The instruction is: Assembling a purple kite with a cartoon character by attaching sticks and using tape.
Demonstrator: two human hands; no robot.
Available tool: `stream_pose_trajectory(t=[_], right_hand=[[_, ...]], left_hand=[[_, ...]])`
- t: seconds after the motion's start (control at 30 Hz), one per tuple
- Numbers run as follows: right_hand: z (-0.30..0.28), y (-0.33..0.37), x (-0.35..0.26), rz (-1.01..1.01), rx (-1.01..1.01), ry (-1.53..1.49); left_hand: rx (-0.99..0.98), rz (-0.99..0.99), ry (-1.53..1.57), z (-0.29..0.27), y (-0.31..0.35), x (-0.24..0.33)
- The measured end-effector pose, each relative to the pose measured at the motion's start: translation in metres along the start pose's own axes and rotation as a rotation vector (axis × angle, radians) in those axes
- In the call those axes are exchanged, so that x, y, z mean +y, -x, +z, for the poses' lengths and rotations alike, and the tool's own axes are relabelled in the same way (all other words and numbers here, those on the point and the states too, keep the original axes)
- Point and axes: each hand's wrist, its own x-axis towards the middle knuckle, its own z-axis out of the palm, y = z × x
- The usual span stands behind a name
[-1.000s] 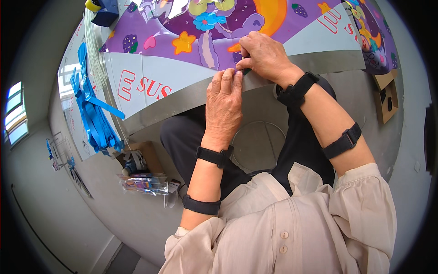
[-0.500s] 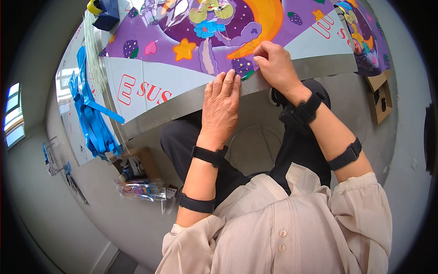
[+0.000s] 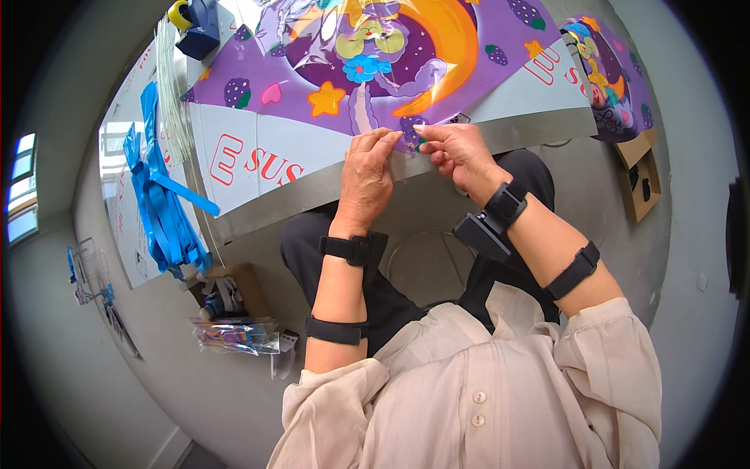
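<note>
I have the left hand (image 3: 367, 181), fingers bent, and the right hand (image 3: 462, 152), thumb and forefinger pinched, masking the lower edge of the purple sheet (image 3: 461, 90), upper centre; their grip I can't tell; blue strips (image 3: 160, 215) hang left, dark-blue dispenser (image 3: 199, 39) upper left

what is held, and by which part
The purple cartoon-printed film seems pinched by its near edge in the right hand; left hand touches it, grip unclear.

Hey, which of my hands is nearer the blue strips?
Left. Your left hand is right of the blue strips, by the purple sheet; your right hand is farther right.
</note>
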Motion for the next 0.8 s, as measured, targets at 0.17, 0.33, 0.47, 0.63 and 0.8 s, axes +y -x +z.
stream_pose_trajectory(t=[0.17, 0.33, 0.47, 0.63, 0.8], right_hand=[[0.001, -0.022, 0.013, -0.248, -0.007, 0.389], [0.005, -0.010, 0.009, -0.176, -0.024, 0.243], [0.010, 0.010, -0.010, -0.078, -0.122, 0.030], [0.008, 0.033, -0.029, -0.070, -0.197, -0.066], [0.011, 0.058, -0.042, -0.106, -0.250, -0.092]], left_hand=[[0.013, 0.028, 0.034, 0.001, -0.001, -0.004], [0.082, 0.061, 0.035, -0.004, -0.002, 0.003], [0.166, 0.093, 0.070, -0.022, -0.003, 0.020], [0.258, 0.139, 0.063, -0.040, -0.007, 0.048], [0.342, 0.315, -0.065, -0.057, -0.016, 0.068]])
